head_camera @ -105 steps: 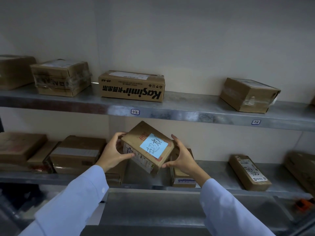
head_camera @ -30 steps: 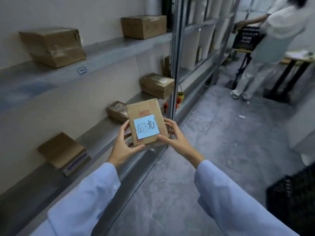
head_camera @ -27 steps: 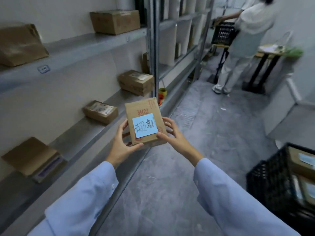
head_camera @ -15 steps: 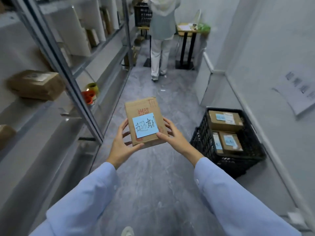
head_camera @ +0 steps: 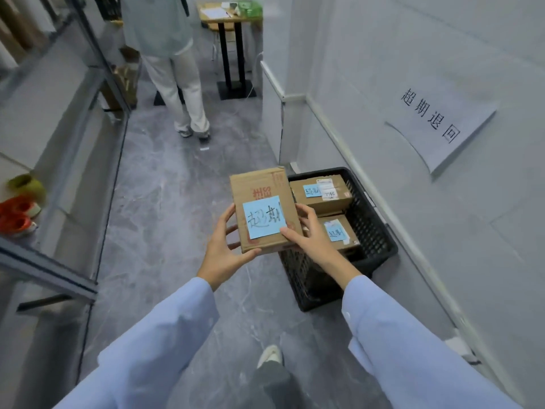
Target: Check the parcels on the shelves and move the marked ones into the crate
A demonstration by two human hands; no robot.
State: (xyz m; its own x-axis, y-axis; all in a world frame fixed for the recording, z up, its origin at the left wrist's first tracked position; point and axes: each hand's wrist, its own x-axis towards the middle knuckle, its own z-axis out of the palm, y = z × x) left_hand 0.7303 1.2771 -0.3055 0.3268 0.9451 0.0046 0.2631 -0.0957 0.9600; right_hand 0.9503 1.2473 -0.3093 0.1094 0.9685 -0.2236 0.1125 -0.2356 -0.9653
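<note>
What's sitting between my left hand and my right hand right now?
In the head view, a cardboard parcel with a blue note on top lies between the left hand and the right hand; both grip its sides.

Single head-worn camera looks forward and down, close over the hands.

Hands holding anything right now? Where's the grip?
The parcel, in both hands: the left hand grips its left edge, thumb at the near edge; the right hand grips its right edge, thumb on top by the blue note.
</note>
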